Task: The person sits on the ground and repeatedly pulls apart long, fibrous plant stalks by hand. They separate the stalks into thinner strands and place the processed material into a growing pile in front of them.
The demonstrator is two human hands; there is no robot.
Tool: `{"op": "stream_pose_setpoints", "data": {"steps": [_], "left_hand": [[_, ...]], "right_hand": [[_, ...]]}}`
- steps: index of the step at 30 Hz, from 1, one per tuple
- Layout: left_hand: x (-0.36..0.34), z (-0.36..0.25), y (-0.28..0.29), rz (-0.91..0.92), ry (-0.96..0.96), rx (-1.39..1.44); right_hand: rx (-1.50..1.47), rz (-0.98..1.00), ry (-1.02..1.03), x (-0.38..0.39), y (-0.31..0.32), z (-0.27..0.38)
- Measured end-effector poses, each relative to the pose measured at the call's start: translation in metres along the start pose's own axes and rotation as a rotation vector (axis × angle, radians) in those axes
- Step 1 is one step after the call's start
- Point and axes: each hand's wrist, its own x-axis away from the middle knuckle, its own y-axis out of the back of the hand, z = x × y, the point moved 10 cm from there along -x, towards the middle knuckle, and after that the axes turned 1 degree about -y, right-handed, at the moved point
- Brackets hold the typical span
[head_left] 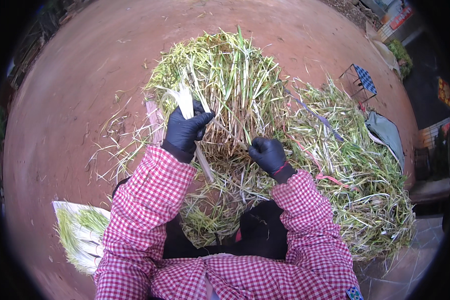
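Note:
My left hand (183, 131), in a black glove, is closed around a bundle of pale whitish stalks (186, 102). Their white tops spread above the fist, and the lower ends stick out below it. To the right and slightly lower, my right hand (269, 156), also gloved in black, is closed in a pinch at the end of a thin stalk (231, 135) that runs across toward the left hand. Just beyond both hands stands a thick heap of long green and yellowish leafy stalks (230, 85), brownish toward the base.
Loose stalks and trimmings (360, 185) spread over the right side, with a pink strip (330, 179) among them. Neatly bundled stalks (87, 235) lie on a white sheet at lower left. A small blue-checked folding stool (365, 78) stands at far right on reddish ground (75, 110).

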Motion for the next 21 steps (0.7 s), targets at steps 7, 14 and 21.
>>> {"op": "stream_pose_setpoints", "data": {"steps": [7, 14, 21], "left_hand": [[-0.006, -0.049, 0.046, -0.11, -0.129, -0.033], [-0.003, -0.032, 0.037, -0.11, 0.004, 0.156], [0.005, -0.004, 0.022, 0.11, 0.15, -0.038]], "right_hand": [[0.649, 0.66, -0.294, 0.009, -0.04, -0.049], [-1.077, 0.423, 0.252, -0.006, -0.024, 0.141], [-1.192, 0.309, 0.033, -0.015, -0.047, 0.132]]}}
